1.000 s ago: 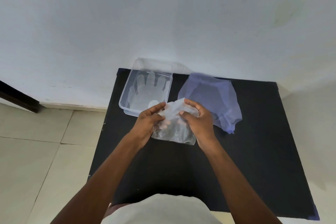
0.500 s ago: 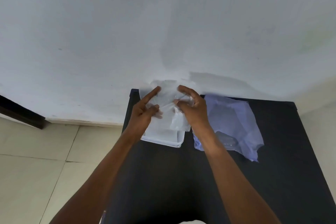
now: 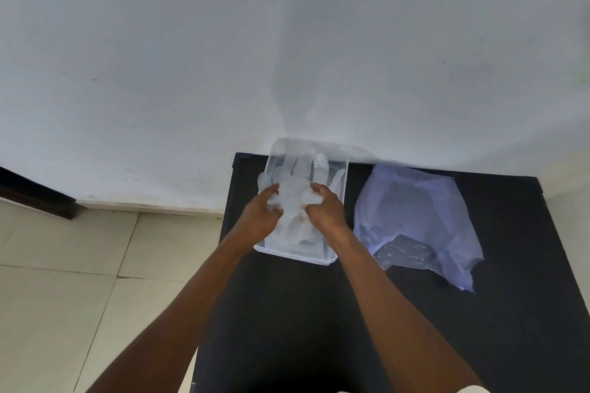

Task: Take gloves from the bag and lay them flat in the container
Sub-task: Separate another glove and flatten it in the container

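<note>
Head view: both hands have come down into the container (image 3: 333, 257) at the centre of the frame, where a second ago they held a crumpled clear glove over bare table nearer the body, and half a second ago lifted it above the box. Now the glove (image 3: 295, 198) lies spread inside the container, finger shapes pointing to the wall at the top of the frame. The left hand (image 3: 260, 217) pinches its left edge, thumb on top and fingers curled; the right hand (image 3: 325, 210) grips the right edge the same way. Whether other gloves lie beneath cannot be told through the clear plastic. The bag (image 3: 415, 220), pale blue and slack, sits just right of the container on the black table (image 3: 479, 329), its mouth toward the lower right, something clear showing inside. By the look of it, the laying is nearly done: what remains is smoothing the cuff end, letting go, then reaching right for the next glove.
</note>
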